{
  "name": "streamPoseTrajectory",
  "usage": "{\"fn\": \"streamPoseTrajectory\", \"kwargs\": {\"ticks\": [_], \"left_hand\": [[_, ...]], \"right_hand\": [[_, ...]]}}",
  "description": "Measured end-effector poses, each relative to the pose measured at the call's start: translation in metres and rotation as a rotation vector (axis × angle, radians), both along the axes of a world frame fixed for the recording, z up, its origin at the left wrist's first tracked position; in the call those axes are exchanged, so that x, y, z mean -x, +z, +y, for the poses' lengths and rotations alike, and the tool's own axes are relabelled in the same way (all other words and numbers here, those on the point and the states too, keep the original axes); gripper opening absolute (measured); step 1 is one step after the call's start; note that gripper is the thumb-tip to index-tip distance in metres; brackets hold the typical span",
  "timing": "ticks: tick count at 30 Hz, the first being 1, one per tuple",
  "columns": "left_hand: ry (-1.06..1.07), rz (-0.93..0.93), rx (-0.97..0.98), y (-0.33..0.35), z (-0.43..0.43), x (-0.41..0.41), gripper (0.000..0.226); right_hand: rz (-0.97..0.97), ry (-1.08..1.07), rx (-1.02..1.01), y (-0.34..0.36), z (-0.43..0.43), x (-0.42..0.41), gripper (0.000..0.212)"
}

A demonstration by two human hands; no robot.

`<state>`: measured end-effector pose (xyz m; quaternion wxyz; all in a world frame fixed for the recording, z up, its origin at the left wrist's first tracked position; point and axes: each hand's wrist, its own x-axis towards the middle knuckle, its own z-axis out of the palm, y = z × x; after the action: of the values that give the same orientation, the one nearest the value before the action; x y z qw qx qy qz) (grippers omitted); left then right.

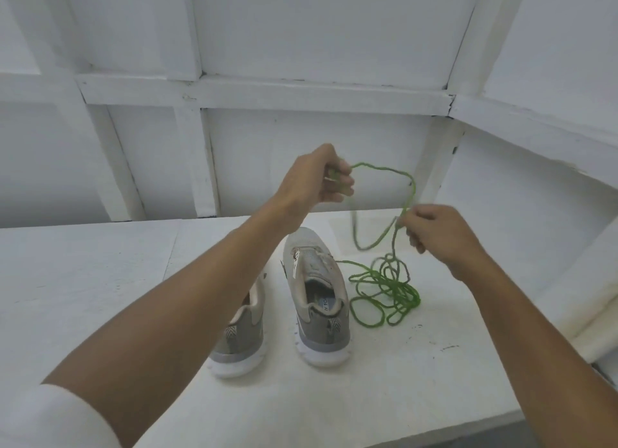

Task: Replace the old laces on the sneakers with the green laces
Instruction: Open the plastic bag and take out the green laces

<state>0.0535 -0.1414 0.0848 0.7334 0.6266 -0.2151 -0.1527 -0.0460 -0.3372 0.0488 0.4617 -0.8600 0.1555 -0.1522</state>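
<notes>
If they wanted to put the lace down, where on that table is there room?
The white table is bare left of the left sneaker and along the near edge. It is crowded right of the right sneaker, where the green lace lies tangled.

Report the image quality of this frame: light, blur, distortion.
Head view: soft, even light with only faint shadows and no glare; wide-angle bending curves the wall battens and table edge; the green laces smear with motion blur where they hang between the left hand and right hand; the sneakers look slightly soft.
</notes>
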Motion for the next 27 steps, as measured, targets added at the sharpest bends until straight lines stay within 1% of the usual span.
{"fn": "streamPoseTrajectory", "kwargs": {"ticks": [2, 5, 6, 7, 9, 10, 13, 15, 17, 20, 21, 23, 24, 25, 27], "left_hand": [[0.024, -0.076, -0.188, -0.017, -0.003, 0.000, 0.040], [-0.109, -0.297, -0.528, -0.036, -0.017, 0.009, 0.061], [-0.158, -0.349, -0.583, -0.038, -0.024, 0.012, 0.059], [-0.191, -0.389, -0.603, -0.039, -0.029, 0.016, 0.051], [-0.213, -0.423, -0.553, -0.034, -0.037, 0.021, 0.033], [-0.209, -0.412, -0.504, -0.028, -0.040, 0.022, 0.030], [-0.152, -0.388, -0.369, -0.010, -0.041, 0.020, 0.028], [-0.130, -0.330, -0.253, 0.001, -0.040, 0.019, 0.028], [-0.152, -0.240, -0.115, 0.013, -0.039, 0.020, 0.027], [-0.247, -0.084, 0.110, 0.030, -0.039, 0.026, 0.025], [-0.276, -0.026, 0.182, 0.036, -0.040, 0.028, 0.025], [-0.302, 0.088, 0.300, 0.045, -0.037, 0.030, 0.025], [-0.296, 0.130, 0.335, 0.048, -0.034, 0.029, 0.025], [-0.272, 0.147, 0.345, 0.050, -0.030, 0.027, 0.024], [-0.170, 0.131, 0.293, 0.049, -0.021, 0.019, 0.023]], "right_hand": [[-0.122, 0.008, -0.056, 0.021, 0.007, -0.002, 0.020], [-0.249, 0.077, -0.123, 0.048, 0.022, 0.000, 0.019], [-0.284, 0.103, -0.128, 0.055, 0.026, 0.000, 0.019], [-0.311, 0.123, -0.126, 0.060, 0.031, 0.001, 0.018], [-0.348, 0.125, -0.110, 0.065, 0.035, 0.003, 0.017], [-0.367, 0.106, -0.103, 0.064, 0.035, 0.004, 0.016], [-0.448, -0.038, -0.194, 0.047, 0.027, 0.008, 0.013], [-0.456, -0.101, -0.233, 0.027, 0.024, 0.010, 0.012], [-0.336, -0.084, -0.156, 0.005, 0.025, 0.010, 0.010], [0.001, 0.018, 0.012, -0.025, 0.030, 0.007, 0.021], [0.075, 0.051, 0.064, -0.032, 0.031, 0.005, 0.020], [0.140, 0.070, 0.156, -0.037, 0.030, 0.001, 0.018], [0.143, 0.054, 0.178, -0.037, 0.026, 0.000, 0.021], [0.131, 0.030, 0.172, -0.034, 0.022, -0.001, 0.023], [0.088, 0.010, 0.123, -0.023, 0.013, -0.002, 0.026]]}}
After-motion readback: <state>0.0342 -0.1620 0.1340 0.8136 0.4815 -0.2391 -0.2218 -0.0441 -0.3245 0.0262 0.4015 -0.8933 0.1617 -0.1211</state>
